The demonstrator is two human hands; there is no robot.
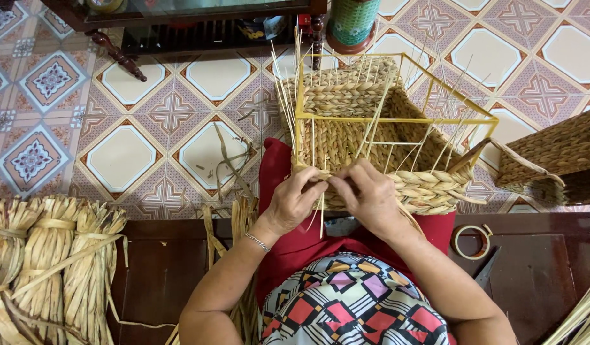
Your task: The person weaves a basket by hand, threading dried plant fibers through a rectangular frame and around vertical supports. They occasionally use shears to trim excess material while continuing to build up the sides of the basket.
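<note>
Pinched together, your left hand (293, 201) and right hand (369, 195) clamp a straw strand (321, 214) at the near rim of the half-woven basket (371, 137). That strand hangs toward six o'clock; the basket's long axis runs toward one o'clock, lying just beyond your fingers on its yellow wire frame (397, 118).

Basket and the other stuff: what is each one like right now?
Basket: half woven, on the lap, yellow frame still bare on top.
Left hand: pinching a strand at the basket's near edge.
Right hand: pinching there too.
Bundles: tied, lying on the left.
Tape roll: lying flat.
</note>
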